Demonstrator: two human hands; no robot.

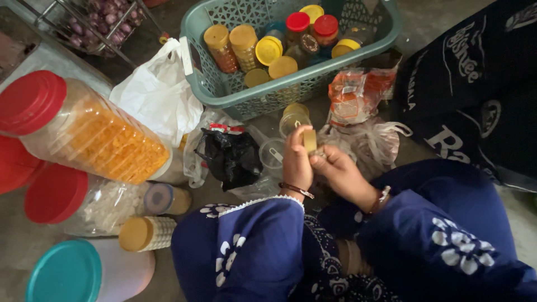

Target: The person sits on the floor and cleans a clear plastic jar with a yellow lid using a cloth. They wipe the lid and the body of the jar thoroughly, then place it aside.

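Floor: grey floor point(17, 246) crowded with jars and bags.
Left hand point(296, 162): fingers curled around a small yellow lid point(310, 140), held upright at the fingertips.
Right hand point(341, 170): fingers clenched on a small item just below the lid; it is too hidden to identify.
Nearby: open small jar point(293, 118) just beyond the hands, before the green basket point(224, 89) of jars.
Left side: large red-lidded jar point(84, 131) lying tilted.

Jars point(268, 50) in basket point(224, 89), beyond hands point(321, 165).
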